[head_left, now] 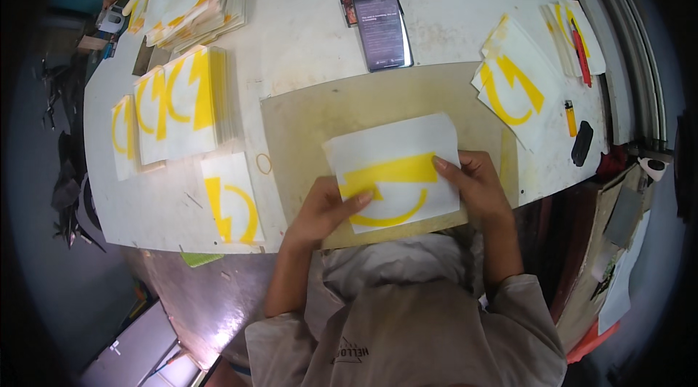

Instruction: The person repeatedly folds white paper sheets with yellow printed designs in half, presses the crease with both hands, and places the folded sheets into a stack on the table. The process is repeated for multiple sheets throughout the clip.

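Nearest: left hand (323, 211) and right hand (478, 183) pinch a white sheet (396, 141) by its sides, thumbs on the face, fingers behind. Sheet is above the near part of a tan board (302, 129); whether it touches, can't tell. Single ply or several, also unclear.

Risk, my judgement: both thumbs sit at the yellow print; if the ink is wet (not visible), pressure could smear it. Uneven pull between hands could crease the paper.

Counts, moving outward: one sheet held, one board, one loose printed sheet (234, 194) left of it. Right side: one orange lighter (571, 119), one black oblong object (581, 143), one red-handled tool (581, 56), overlapping printed sheets (522, 70), number uncertain. Beyond the board: one phone (381, 27), screen lit. Far left on the table (298, 30): one tall paper stack (182, 5); sheets uncountable.
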Demonstrator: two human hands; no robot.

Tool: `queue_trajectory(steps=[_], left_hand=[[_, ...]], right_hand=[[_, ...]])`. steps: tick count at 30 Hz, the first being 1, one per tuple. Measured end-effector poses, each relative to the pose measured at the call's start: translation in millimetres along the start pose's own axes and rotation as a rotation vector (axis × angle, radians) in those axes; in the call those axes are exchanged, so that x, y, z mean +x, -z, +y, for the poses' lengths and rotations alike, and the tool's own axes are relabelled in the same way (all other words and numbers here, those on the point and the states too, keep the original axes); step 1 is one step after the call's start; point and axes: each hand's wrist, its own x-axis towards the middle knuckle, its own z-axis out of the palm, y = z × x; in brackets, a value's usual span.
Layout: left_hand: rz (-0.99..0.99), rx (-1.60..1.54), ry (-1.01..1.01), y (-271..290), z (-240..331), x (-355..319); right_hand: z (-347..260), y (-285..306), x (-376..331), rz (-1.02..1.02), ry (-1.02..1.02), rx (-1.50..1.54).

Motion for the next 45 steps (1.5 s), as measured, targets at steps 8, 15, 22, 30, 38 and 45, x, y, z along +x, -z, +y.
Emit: queue_trajectory(steps=[8, 15, 22, 30, 38, 45], left_hand=[[0.06, -0.327, -0.004, 25.3, -16.1, 30.0], [0.075, -0.101, -0.222, 4.2, -4.4, 27.3], [0.75, 0.394, -0.503, -26.9, -29.7, 12.7], [0.5, 1.278, -0.67, -50.2, -45.4, 14.0], [0.44, 1.232, -0.673, -51.1, -45.9, 1.4], [0.234, 1.242, -0.458, -53.5, -51.6, -23.0]], right_hand=[[-5.1, 0.2, 22.5, -0.176, 0.422, 0.14], [22.9, 11.0, 24.3, -0.06, 0.307, -0.11], [12.8, 1.7, 19.6, 0.099, 0.157, -0.173], [24.7, -16.4, 7.8, 0.323, 0.423, -0.482], [51.7, -47.4, -27.5, 0.279, 0.971, -1.035], [81.4, -38.0, -39.6, 0.248, 0.849, -1.159]])
